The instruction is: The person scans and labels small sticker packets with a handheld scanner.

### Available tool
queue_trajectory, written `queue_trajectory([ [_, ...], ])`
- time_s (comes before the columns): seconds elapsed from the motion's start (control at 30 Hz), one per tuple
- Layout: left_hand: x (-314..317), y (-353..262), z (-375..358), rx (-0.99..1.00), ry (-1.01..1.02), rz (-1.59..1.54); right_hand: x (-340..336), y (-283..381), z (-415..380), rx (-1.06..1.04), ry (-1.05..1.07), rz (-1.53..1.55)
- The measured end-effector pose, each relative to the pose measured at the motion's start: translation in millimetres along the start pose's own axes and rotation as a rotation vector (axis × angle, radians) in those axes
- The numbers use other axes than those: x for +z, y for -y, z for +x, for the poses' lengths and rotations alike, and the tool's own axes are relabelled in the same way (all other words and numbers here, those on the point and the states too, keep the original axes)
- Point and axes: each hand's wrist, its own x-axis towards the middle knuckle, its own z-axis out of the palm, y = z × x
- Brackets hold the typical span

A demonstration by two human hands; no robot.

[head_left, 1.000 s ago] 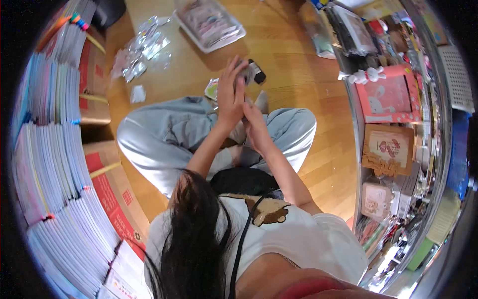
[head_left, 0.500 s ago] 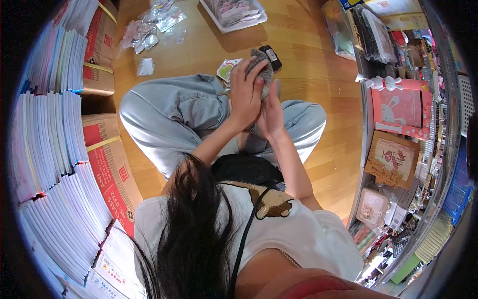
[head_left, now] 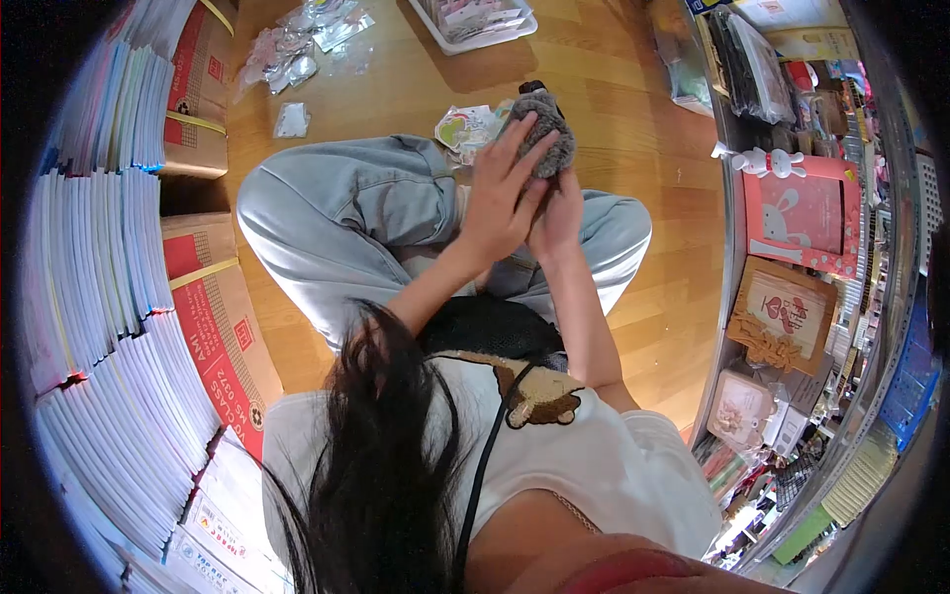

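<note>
A grey fluffy item [head_left: 550, 139] is held between my two hands, above the floor in front of my crossed legs. I cannot make out its exact kind. My left hand [head_left: 500, 203] lies over its left side, with fingers stretched across the fur. From below and the right, my right hand [head_left: 560, 213] supports it; most of those fingers are hidden. Just beyond the fluffy item a small black object [head_left: 532, 87] peeks out, mostly covered. Colourful stickers or cut-out cards [head_left: 465, 131] lie on the floor to the left of it.
A white tray [head_left: 485, 45] of packaged items stands ahead. Clear plastic packets [head_left: 287, 61] and a small white packet [head_left: 292, 120] lie on the wooden floor. Stacked books [head_left: 99, 247] and cardboard boxes [head_left: 223, 317] line the left. A shelf with a pink frame [head_left: 800, 218] borders the right.
The grey fluffy item has turned and shows a broader, rounder face. Both hands have shifted slightly nearer to me. More of the stickers shows, and less of the black object.
</note>
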Motion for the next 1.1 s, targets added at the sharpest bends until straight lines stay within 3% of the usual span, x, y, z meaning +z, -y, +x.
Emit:
queue_trajectory([
  [0.07, 4.8, 10.1, 2.2, -0.113, 0.007, -0.064, 0.9, 0.2, -1.8, -0.010, 0.166, 0.118],
  [0.2, 7.1, 43.0, 33.5, -0.287, -0.063, -0.365, 1.2, -21.3, -6.7, -0.080, 0.248, -0.250],
  [0.23, 12.9, 43.8, 33.1, -0.341, -0.045, -0.628, 4.3, -20.8, -5.8, -0.109, 0.193, -0.263],
  [0.33, 16.1, 13.3, 10.1, -0.143, 0.056, -0.218, 2.6, -5.5, -0.2, -0.067, 0.178, -0.150],
  [0.37, 19.4, 2.9, 3.6, -0.176, -0.006, -0.171, 5.5, -1.3, 2.3, -0.040, 0.114, -0.090],
  [0.47, 16.5, 4.3, 1.7, -0.288, -0.005, -0.146, 0.0, -8.5, 5.4, -0.010, 0.129, -0.211],
  [0.6, 10.4, 38.9, 22.5, -0.256, -0.125, -0.184, 6.5, -23.2, 0.4, 0.060, 0.165, -0.292],
  [0.73, 11.2, 62.0, 15.8, -0.427, -0.112, -0.510, -3.1, -42.2, 3.1, 0.099, 0.240, -0.305],
  [0.83, 12.4, 38.7, -14.4, -0.395, -0.054, -0.273, -5.7, -33.7, 7.5, 0.168, 0.159, -0.267],
  [0.93, 13.2, 4.1, -21.6, -0.465, -0.077, -0.233, 1.0, -23.2, 9.1, 0.222, 0.093, -0.202],
  [1.1, 9.2, 31.1, -1.7, -0.395, -0.119, -0.276, 4.9, -27.5, 12.6, 0.104, 0.177, -0.328],
])
